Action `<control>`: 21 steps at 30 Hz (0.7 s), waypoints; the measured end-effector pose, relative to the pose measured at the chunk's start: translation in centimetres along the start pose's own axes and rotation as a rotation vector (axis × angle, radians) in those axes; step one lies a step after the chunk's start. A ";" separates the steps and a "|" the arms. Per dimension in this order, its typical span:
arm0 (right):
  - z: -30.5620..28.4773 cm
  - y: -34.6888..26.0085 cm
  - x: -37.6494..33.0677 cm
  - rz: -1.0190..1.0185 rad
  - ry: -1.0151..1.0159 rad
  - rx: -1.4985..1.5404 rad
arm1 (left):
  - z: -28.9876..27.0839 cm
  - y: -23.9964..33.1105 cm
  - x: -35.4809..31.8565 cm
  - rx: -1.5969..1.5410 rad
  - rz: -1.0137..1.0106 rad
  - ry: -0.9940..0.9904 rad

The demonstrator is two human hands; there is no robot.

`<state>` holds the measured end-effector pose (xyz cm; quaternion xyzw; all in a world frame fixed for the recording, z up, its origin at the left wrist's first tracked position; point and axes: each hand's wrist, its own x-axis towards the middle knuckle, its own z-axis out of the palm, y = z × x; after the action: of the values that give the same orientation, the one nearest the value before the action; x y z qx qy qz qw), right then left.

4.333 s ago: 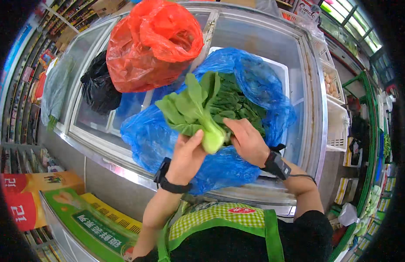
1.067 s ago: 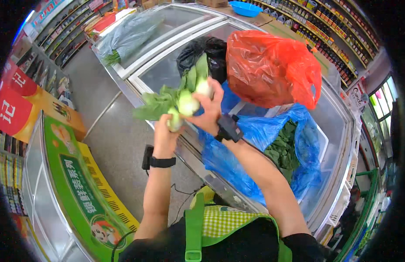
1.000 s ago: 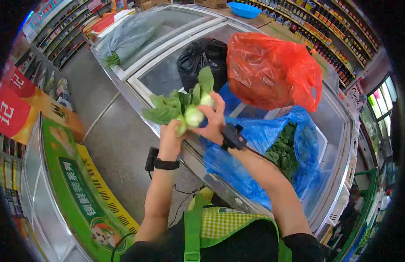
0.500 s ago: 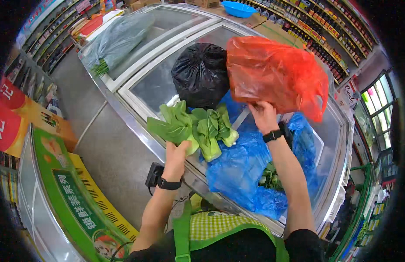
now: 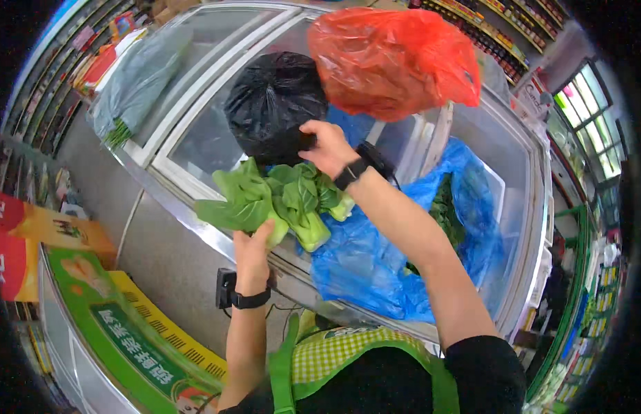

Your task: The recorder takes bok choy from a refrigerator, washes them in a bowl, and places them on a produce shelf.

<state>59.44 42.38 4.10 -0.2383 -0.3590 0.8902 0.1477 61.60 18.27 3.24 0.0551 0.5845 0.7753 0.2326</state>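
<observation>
My left hand [image 5: 253, 254] is closed round the pale stem of a green bok choy [image 5: 246, 207] at the freezer's near edge. More bok choy [image 5: 301, 210] lies against it on the right, leaves pointing away from me and pale bases toward me. My right hand [image 5: 328, 148] reaches across to a full, knotted black plastic bag [image 5: 273, 103] just beyond the greens. Its fingers are bent round the bag's lower right side, gripping the plastic. What is inside the black bag is hidden.
A full red plastic bag [image 5: 396, 62] sits beyond the black one on the glass-topped chest freezer [image 5: 196, 141]. An opened blue plastic bag [image 5: 365, 265] with leafy greens [image 5: 444, 214] lies at right. A grey bag [image 5: 144, 83] of greens rests far left. Shelves surround the freezer.
My right hand has left the red bag and moved left to the black bag. The red bag now sits farther back, uncovering more of the freezer. My left hand still holds the bok choy.
</observation>
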 end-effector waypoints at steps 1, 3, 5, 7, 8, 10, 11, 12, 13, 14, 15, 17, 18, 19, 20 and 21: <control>0.5 -0.1 1.4 0.041 -0.044 0.164 | -0.1 0.1 0.0 0.019 -0.025 -0.014; 0.8 -0.1 3.6 -0.094 -0.063 0.019 | 0.0 0.3 0.1 0.045 -0.119 -0.043; 0.7 -0.9 5.3 -0.284 -0.163 -0.001 | 0.2 0.5 -0.2 0.051 -0.092 -0.017; 0.0 -1.8 5.4 -0.304 -0.063 -0.172 | 0.3 1.1 -0.5 0.031 -0.094 0.005; -0.7 -2.3 4.6 -0.350 -0.025 -0.517 | 0.3 1.4 -0.8 0.011 -0.118 0.000; -2.4 -3.6 1.9 -0.510 -0.086 -1.120 | 0.0 2.2 -1.3 0.000 -0.203 -0.033; -3.3 -3.7 0.0 -0.553 -0.086 -1.407 | -0.2 2.4 -1.8 -0.050 -0.225 -0.010; -4.4 -3.4 -2.3 -0.482 -0.101 -1.389 | -0.5 2.5 -2.4 -0.102 -0.246 0.014; -5.4 -2.8 -5.0 -0.349 -0.081 -1.401 | -0.7 2.3 -3.0 -0.180 -0.226 0.010; -6.2 -2.2 -7.1 -0.190 -0.183 -1.342 | -0.6 1.9 -3.5 -0.128 -0.155 -0.009; -6.7 -1.5 -8.6 -0.019 -0.276 -1.284 | -0.5 1.4 -3.7 0.091 -0.066 -0.067; -7.0 -0.3 -10.7 -0.183 -0.219 -1.251 | -0.1 0.1 -3.4 0.417 0.072 -0.201; -6.9 0.2 -11.2 -0.241 -0.190 -1.238 | 0.2 -0.6 -2.9 0.381 0.048 -0.241; -6.6 0.4 -11.3 -0.307 -0.141 -1.294 | 0.6 -1.1 -2.3 0.260 0.035 -0.253; -6.3 0.5 -11.2 -0.364 -0.100 -1.350 | 1.0 -1.6 -1.4 0.219 0.037 -0.208; -5.8 0.3 -10.8 -0.481 -0.082 -1.387 | 1.2 -1.6 -0.5 0.199 -0.003 -0.196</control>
<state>71.55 40.76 3.65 -0.1582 -0.8873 0.4098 0.1405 62.93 19.44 2.17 0.1523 0.6333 0.7040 0.2832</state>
